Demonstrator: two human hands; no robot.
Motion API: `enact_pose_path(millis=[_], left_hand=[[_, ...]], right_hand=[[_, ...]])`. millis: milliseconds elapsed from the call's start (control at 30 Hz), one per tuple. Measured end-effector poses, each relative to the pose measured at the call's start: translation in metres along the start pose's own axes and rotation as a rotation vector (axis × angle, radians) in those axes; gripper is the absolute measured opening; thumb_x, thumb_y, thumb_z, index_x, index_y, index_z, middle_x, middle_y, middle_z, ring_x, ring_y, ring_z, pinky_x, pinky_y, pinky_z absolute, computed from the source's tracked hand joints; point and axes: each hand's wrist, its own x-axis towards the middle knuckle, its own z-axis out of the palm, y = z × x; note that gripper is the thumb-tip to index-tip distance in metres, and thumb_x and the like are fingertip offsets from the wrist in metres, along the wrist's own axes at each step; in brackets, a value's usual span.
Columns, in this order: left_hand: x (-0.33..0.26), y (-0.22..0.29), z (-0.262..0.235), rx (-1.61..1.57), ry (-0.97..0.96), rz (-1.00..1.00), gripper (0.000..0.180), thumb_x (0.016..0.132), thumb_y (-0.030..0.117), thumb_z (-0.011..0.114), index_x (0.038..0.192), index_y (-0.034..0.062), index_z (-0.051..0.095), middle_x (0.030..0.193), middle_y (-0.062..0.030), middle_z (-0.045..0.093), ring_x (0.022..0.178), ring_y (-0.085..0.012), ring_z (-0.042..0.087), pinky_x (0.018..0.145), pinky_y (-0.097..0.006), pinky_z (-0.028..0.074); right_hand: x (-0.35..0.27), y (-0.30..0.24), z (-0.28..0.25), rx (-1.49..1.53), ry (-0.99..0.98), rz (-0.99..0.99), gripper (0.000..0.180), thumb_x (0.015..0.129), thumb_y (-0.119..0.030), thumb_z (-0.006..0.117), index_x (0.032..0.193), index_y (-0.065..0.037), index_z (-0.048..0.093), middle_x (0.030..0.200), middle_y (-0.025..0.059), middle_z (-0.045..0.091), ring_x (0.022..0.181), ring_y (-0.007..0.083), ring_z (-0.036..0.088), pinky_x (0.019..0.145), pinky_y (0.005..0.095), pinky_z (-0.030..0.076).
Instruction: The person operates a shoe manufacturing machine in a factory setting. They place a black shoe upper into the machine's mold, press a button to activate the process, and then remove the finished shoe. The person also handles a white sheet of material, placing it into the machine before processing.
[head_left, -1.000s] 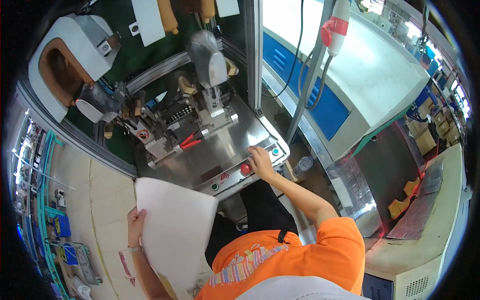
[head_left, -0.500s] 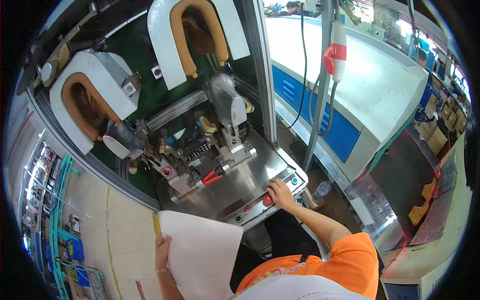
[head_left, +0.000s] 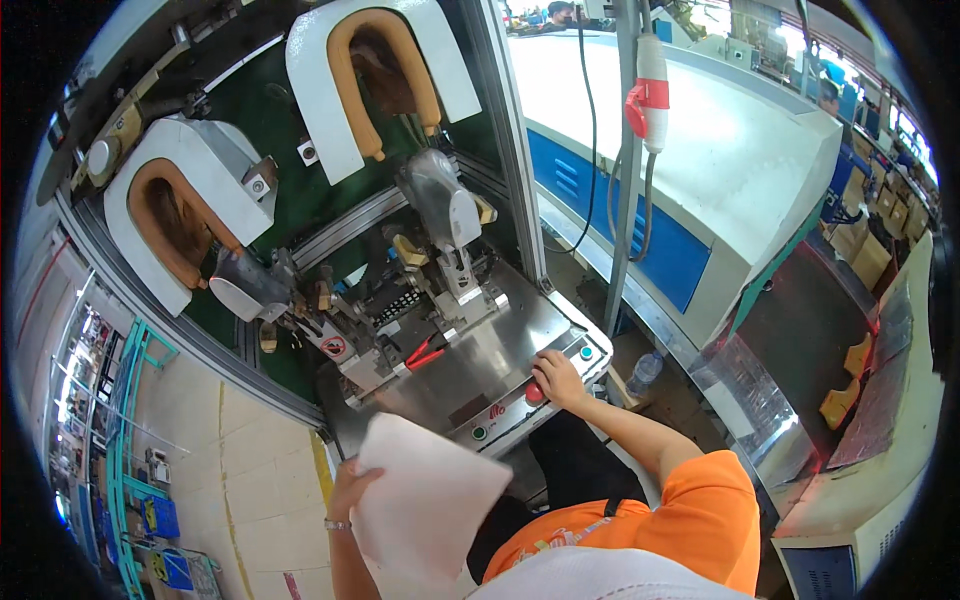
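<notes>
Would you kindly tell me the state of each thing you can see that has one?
Left hand: gripping the white sheet.
White sheet: held up, tilted, blurred.
Right hand: fingers bent, resting at the control panel.
Red button: pressed or not, cannot tell.
Red-handled tool: lying on the metal bed, handles spread.
Red-and-white connector: upright, cable attached below.
Orange pieces: lying on the dark belt.

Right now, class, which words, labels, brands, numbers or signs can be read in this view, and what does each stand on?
No wording is clear enough to quote.
Button panel: a red marking, too small to read surely.
Metal bracket: a round, red-ringed sign; its symbol is too small to tell.
Orange shirt: coloured print, partly hidden, unreadable.
White sheet in the left hand: no lettering visible.
</notes>
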Motion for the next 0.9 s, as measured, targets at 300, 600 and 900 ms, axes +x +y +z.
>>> enact_pose_path(millis=[300, 600, 900], left_hand=[[0.012, -0.061, -0.017, -0.973, -0.135, 0.258, 0.017, 0.083, 0.007, 0.056, 0.098, 0.003, 0.05, 0.081, -0.0025, 0.06, 0.068, -0.0137, 0.056, 0.064, -0.03, 0.048], [0.023, 0.009, 0.038, -0.201, 0.15, 0.124, 0.02, 0.081, 0.011, 0.06, 0.096, -0.0022, 0.061, 0.087, -0.0071, 0.064, 0.073, -0.0105, 0.058, 0.065, -0.026, 0.047], [0.036, 0.009, 0.019, 0.105, 0.03, 0.03, 0.019, 0.076, 0.016, 0.067, 0.087, 0.0, 0.065, 0.077, -0.0065, 0.065, 0.067, -0.012, 0.059, 0.058, -0.028, 0.047]], right_hand=[[0.006, -0.007, 0.006, 0.019, 0.009, -0.053, 0.02, 0.08, -0.017, 0.06, 0.094, -0.003, 0.058, 0.103, 0.0117, 0.055, 0.098, 0.0295, 0.052, 0.082, 0.0377, 0.043], [-0.001, 0.001, -0.003, -0.015, -0.02, -0.023, 0.018, 0.081, -0.018, 0.058, 0.093, -0.004, 0.058, 0.1, 0.0103, 0.055, 0.097, 0.0283, 0.051, 0.08, 0.0366, 0.043], [0.002, 0.002, 0.0, -0.006, -0.012, -0.032, 0.018, 0.081, -0.017, 0.058, 0.093, -0.004, 0.058, 0.098, 0.0103, 0.056, 0.097, 0.0276, 0.051, 0.081, 0.0367, 0.043]])
